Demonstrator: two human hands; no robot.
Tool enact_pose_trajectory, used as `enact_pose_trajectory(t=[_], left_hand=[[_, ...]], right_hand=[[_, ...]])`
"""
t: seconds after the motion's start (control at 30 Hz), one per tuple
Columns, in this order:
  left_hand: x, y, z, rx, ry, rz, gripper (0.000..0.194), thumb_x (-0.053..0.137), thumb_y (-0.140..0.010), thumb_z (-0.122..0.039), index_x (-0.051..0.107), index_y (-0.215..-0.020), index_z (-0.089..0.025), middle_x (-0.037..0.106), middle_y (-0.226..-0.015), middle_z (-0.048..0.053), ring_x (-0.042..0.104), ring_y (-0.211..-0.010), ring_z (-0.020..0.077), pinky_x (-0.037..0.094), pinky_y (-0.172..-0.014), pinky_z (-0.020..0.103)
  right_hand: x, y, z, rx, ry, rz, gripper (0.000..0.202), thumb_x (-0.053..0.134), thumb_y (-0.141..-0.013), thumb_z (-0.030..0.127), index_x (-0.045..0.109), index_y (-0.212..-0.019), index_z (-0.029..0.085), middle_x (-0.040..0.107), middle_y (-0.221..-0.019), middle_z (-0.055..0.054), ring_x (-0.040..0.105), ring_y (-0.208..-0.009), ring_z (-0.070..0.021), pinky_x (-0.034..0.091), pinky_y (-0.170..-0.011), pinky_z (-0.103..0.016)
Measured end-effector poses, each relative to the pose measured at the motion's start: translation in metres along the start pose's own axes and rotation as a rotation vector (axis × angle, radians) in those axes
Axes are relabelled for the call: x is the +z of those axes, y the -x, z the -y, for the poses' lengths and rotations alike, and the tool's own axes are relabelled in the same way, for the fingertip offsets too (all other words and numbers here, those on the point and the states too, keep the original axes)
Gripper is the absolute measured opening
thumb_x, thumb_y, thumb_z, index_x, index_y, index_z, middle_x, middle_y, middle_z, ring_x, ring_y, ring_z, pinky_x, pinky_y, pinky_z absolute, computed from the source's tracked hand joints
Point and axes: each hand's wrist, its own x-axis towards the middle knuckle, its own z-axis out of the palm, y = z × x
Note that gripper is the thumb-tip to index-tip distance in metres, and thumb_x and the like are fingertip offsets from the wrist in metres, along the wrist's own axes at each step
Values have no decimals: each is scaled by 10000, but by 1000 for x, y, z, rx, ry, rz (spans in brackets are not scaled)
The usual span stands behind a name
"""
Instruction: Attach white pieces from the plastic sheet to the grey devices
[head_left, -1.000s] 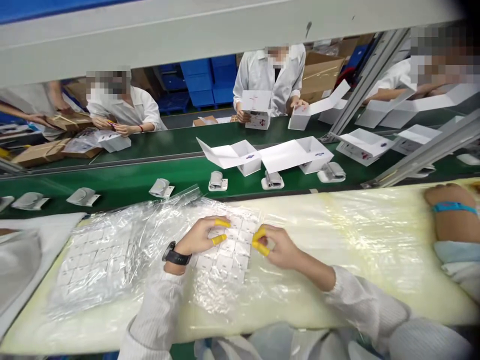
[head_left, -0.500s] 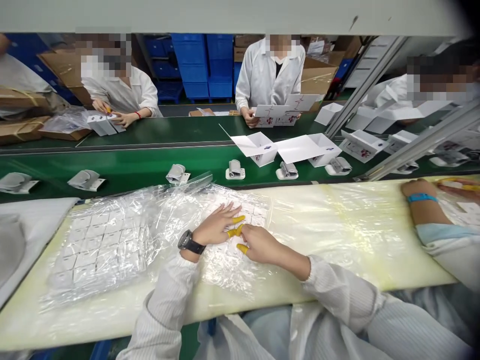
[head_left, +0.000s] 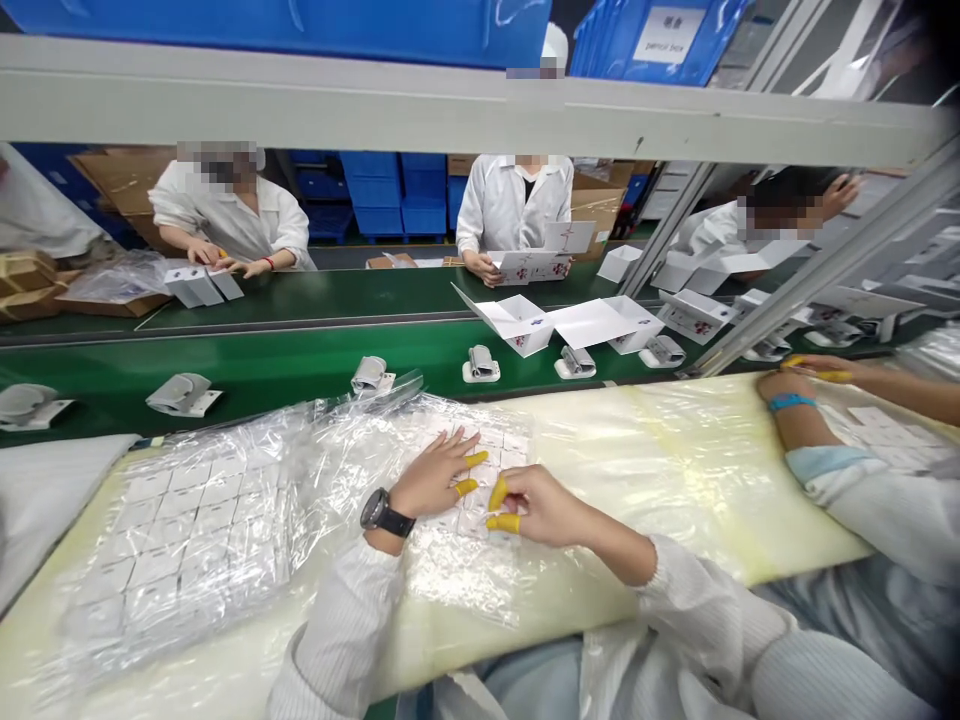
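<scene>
My left hand [head_left: 433, 480] lies flat with spread fingers on a block of small white square pieces [head_left: 466, 518], partly under clear plastic. Yellow finger covers show on its thumb and a finger, and a black watch is on the wrist. Just right of it, my right hand [head_left: 553, 508] is bent in a pinch over the right side of the block. Its yellow-covered thumb and forefinger are close together; whatever lies between the tips is too small to make out. Left of my hands, a clear plastic bag [head_left: 196, 530] covers another block of white pieces in rows.
Grey rolled cuffs with white parts [head_left: 482, 364] line the green conveyor [head_left: 322, 345]. Open white boxes [head_left: 525, 325] stand behind them. Co-workers sit opposite, one holding a printed box [head_left: 531, 266]. At right, a neighbour's arm [head_left: 799, 420] rests on the padded yellowish table [head_left: 615, 440].
My right hand has drawn slightly away from the left, its pinch now over the block's right side. My left hand stays flat. The camera has tilted up, showing blue bins above.
</scene>
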Motion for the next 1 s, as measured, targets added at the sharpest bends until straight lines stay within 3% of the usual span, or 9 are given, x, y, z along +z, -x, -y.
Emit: enact_pose_trajectory(t=[0.1, 0.2, 0.33, 0.47, 0.6, 0.73, 0.87, 1.0], left_hand=[[-9, 5, -4, -23, 184, -143, 510, 619, -913, -358, 508, -1407, -295, 428, -1540, 41, 357, -1445, 266, 273, -1207, 509], [-23, 5, -17, -40, 297, -349, 453, 587, -941, -357, 521, -1381, -273, 552, -1428, 66, 513, -1324, 235, 436, -1113, 448], [-32, -16, -46, 86, 41, -499, 316, 611, -930, -286, 619, -1246, -292, 666, -1244, 55, 612, -1137, 238, 508, -970, 433], [-30, -50, -62, 256, -253, -530, 250, 535, -921, -113, 678, -1058, -265, 738, -985, 27, 637, -876, 209, 495, -793, 412], [-32, -84, -58, 295, -354, -543, 258, 501, -916, -80, 682, -1010, -239, 742, -973, 36, 627, -846, 199, 470, -754, 397], [-29, -119, -51, 335, -374, -480, 237, 501, -931, -104, 695, -987, -229, 749, -977, 32, 631, -834, 189, 468, -749, 387], [-15, -153, -40, 289, -328, -432, 257, 489, -945, -145, 710, -1013, -258, 746, -1027, 23, 640, -888, 187, 478, -800, 386], [-6, -185, -26, 50, -330, -434, 330, 520, -961, -283, 613, -1275, -241, 689, -1177, 76, 611, -1071, 242, 485, -908, 422]], right_hand=[[-26, 3, -10, -38, -87, -241, 229, 742, -819, 403, 742, -810, 174, 634, -677, -26, 511, -588, -121, 391, -551, -240], [-41, -3, -25, -52, -83, -341, 171, 748, -809, 352, 778, -850, 188, 687, -726, -43, 517, -581, -117, 364, -521, -235], [-39, -16, -40, -18, -98, -388, 141, 740, -795, 313, 789, -859, 197, 698, -720, -29, 494, -551, -104, 352, -515, -232], [-48, -20, -61, 94, -176, -392, 245, 736, -787, 370, 779, -941, 185, 639, -655, -4, 392, -514, -91, 322, -502, -236], [-83, -22, -91, 78, -363, -213, 476, 791, -723, 452, 718, -1091, 158, 687, -837, -36, 402, -545, -80, 360, -526, -235], [-117, -31, -121, 34, -381, -104, 506, 797, -704, 499, 703, -1034, 127, 678, -866, -41, 416, -565, -76, 364, -540, -233], [-136, -39, -152, -29, -324, -27, 523, 755, -742, 536, 689, -1040, 111, 646, -811, -16, 422, -580, -82, 369, -545, -228], [-165, -51, -195, -19, -87, -95, 453, 721, -798, 496, 686, -1048, 120, 690, -879, -45, 511, -618, -110, 407, -591, -238]])
